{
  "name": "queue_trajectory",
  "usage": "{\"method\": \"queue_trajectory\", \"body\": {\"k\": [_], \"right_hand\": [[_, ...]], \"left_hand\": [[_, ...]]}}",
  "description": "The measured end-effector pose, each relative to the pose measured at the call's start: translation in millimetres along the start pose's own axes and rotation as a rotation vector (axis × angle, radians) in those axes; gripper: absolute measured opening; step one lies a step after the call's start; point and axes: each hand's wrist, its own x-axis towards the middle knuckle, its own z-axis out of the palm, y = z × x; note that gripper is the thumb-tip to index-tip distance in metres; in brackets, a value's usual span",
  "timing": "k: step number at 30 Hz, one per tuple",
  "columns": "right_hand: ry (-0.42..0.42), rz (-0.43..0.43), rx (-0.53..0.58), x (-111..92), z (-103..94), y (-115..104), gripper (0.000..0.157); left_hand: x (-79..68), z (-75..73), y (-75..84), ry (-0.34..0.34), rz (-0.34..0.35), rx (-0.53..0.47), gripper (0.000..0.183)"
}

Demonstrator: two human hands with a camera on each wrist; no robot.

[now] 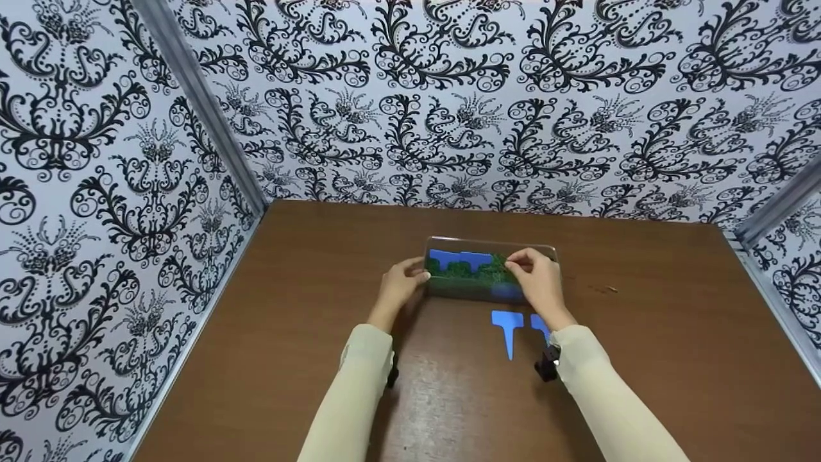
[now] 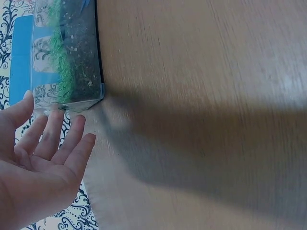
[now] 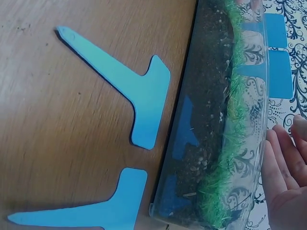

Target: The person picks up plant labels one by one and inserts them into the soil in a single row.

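A clear rectangular container (image 1: 462,292) holds dark soil (image 3: 206,62) topped with green grass (image 3: 216,191). Two blue T-shaped plant labels (image 1: 448,256) stand in it side by side, their heads above the rim. My left hand (image 2: 45,153) is at the container's left end, fingers extended along the end wall and thumb by the rim. Above the right part of the container is my right hand (image 1: 537,277), thumb and index fingertips together over the grass; I cannot tell whether anything is between them. In the right wrist view its other fingers (image 3: 285,153) bend loosely beside the rim.
Two more blue plant labels lie flat in front of the container: one (image 1: 508,319) with its point toward me, the other (image 3: 120,201) partly under my right wrist in the head view. Small dark bits (image 1: 612,289) lie on the brown table (image 1: 308,308) to the right. Patterned walls (image 1: 449,128) enclose the table.
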Motion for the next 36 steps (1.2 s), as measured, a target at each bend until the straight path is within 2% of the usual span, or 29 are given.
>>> {"method": "queue_trajectory", "body": {"k": [27,36], "right_hand": [[-0.008,0.031,0.011,-13.6,-13.7,-2.3,0.011],[0.014,0.012,0.034,-15.6,-15.9,1.5,0.01]], "left_hand": [[0.1,-0.9,-0.7,-0.028,-0.037,-0.012,0.044],[1.0,-0.4,-1.9,-0.022,-0.029,-0.012,0.043]]}}
